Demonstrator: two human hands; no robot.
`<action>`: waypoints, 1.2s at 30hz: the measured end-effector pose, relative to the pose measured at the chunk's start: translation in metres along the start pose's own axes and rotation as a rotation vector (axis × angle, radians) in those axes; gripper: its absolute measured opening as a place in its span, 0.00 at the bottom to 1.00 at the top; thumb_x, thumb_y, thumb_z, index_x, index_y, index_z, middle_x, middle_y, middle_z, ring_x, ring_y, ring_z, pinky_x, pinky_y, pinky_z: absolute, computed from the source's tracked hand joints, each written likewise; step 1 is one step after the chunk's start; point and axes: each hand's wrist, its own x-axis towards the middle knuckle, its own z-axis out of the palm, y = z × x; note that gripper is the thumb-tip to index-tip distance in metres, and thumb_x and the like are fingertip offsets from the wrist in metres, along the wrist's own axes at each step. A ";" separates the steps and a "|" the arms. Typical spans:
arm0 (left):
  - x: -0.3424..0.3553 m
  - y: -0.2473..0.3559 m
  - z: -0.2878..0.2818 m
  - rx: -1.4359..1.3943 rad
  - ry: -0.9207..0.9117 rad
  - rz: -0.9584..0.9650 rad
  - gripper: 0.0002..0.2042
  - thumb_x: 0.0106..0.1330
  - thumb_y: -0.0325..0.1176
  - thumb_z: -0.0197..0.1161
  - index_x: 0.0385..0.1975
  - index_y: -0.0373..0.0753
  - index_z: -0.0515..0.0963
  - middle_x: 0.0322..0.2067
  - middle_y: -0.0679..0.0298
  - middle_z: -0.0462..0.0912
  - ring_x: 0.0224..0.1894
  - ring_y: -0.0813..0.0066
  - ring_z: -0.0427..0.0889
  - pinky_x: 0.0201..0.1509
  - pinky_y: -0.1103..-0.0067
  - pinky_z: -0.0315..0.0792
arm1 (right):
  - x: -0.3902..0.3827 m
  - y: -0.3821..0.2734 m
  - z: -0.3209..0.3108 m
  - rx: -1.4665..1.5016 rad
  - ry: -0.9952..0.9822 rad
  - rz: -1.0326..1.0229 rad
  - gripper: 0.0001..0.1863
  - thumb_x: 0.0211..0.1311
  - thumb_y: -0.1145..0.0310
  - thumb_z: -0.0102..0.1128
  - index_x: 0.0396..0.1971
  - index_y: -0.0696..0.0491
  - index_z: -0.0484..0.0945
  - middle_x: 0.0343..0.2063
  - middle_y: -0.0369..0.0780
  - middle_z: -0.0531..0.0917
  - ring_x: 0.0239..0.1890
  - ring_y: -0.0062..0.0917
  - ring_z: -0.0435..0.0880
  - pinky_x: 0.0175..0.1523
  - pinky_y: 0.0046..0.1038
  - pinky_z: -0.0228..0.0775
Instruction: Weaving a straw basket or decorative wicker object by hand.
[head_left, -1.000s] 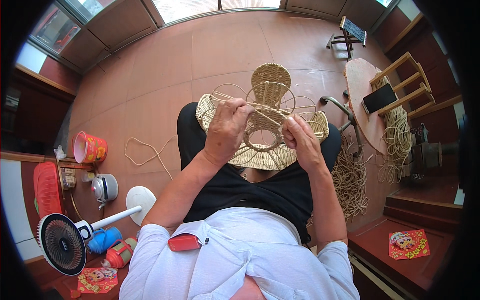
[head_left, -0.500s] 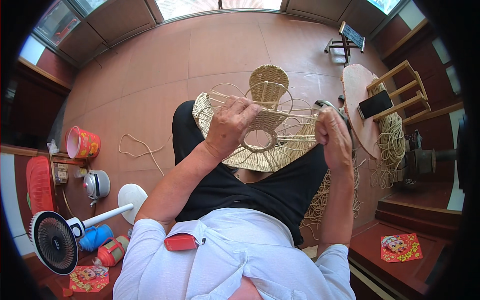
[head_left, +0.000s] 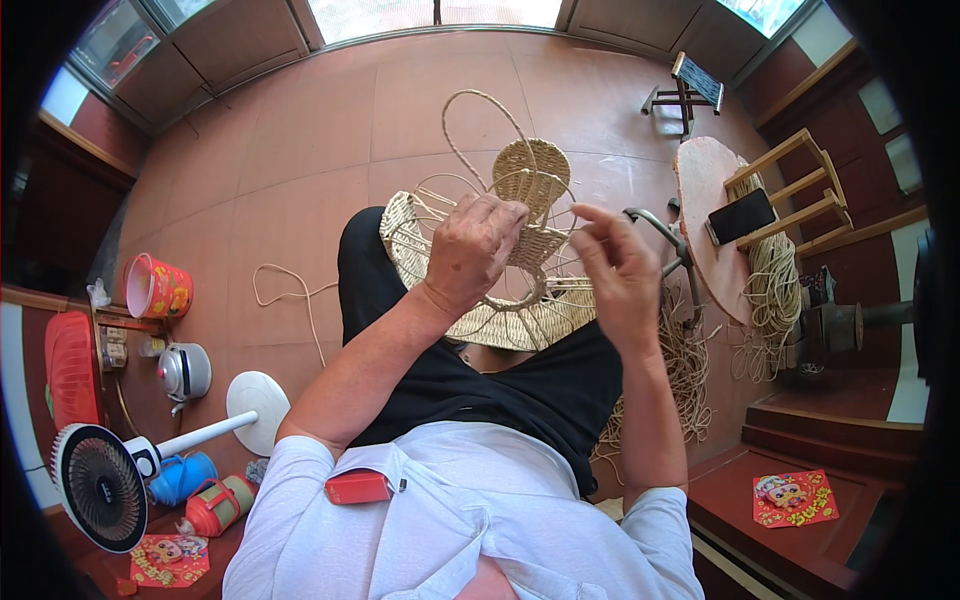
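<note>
Straw-coloured weave: the woven piece (head_left: 540,243) lies across the sitter's lap, an open ring at its middle and an oval flap (head_left: 530,180) beyond.
Left hand (head_left: 470,245): fingers bent tight, pinching the weave's edge; the exact strand is hidden from me.
Right hand (head_left: 622,268): thumb and forefinger apart, beside the weave; I see nothing gripped.
Raised loop (head_left: 470,92): this cord stands high above the left knuckles; I'd worry it could twist or snag on the ribs if drawn in carelessly.
Pinch: should those left fingers slacken, the strands might loosen and the shape go uneven.
Lap: a shifted knee could tip the whole piece.
Tangled cord (head_left: 682,370): heaped near the right leg, it might knot when a length is pulled.
Metal leg (head_left: 655,230): curving close past the right hand, it could crowd a wide sweep.
Table (head_left: 705,180): just beyond, bearing a phone (head_left: 741,216) and a wooden stool (head_left: 835,200).
Left side: white fan (head_left: 98,488), kettle (head_left: 186,370), red bucket (head_left: 160,287), all clear of the elbow.
</note>
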 end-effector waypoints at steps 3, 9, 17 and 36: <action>-0.007 0.005 -0.001 0.013 -0.004 -0.001 0.10 0.71 0.27 0.73 0.51 0.39 0.87 0.42 0.57 0.88 0.47 0.56 0.87 0.51 0.64 0.83 | -0.003 -0.005 0.019 -0.225 -0.066 0.021 0.20 0.79 0.71 0.68 0.66 0.54 0.85 0.31 0.39 0.91 0.29 0.22 0.88 0.37 0.30 0.80; -0.011 0.012 0.000 -0.003 -0.035 -0.058 0.10 0.72 0.23 0.69 0.51 0.36 0.86 0.45 0.54 0.86 0.48 0.52 0.87 0.54 0.62 0.83 | 0.009 0.005 0.043 -0.760 -0.086 -0.254 0.27 0.79 0.66 0.62 0.73 0.58 0.76 0.24 0.48 0.90 0.25 0.45 0.92 0.34 0.47 0.82; -0.005 0.007 0.006 -0.014 -0.070 -0.061 0.09 0.69 0.21 0.65 0.48 0.34 0.82 0.43 0.53 0.82 0.48 0.49 0.84 0.54 0.59 0.81 | 0.032 -0.003 0.052 -0.841 -0.064 -0.210 0.19 0.75 0.68 0.60 0.60 0.60 0.79 0.23 0.51 0.89 0.28 0.47 0.94 0.36 0.48 0.86; -0.006 0.007 -0.001 -0.054 -0.070 -0.048 0.08 0.72 0.23 0.67 0.49 0.36 0.83 0.43 0.50 0.84 0.46 0.45 0.86 0.50 0.57 0.81 | 0.034 0.017 0.062 -0.633 -0.044 -0.155 0.06 0.75 0.71 0.60 0.40 0.58 0.77 0.27 0.55 0.89 0.34 0.51 0.94 0.41 0.51 0.86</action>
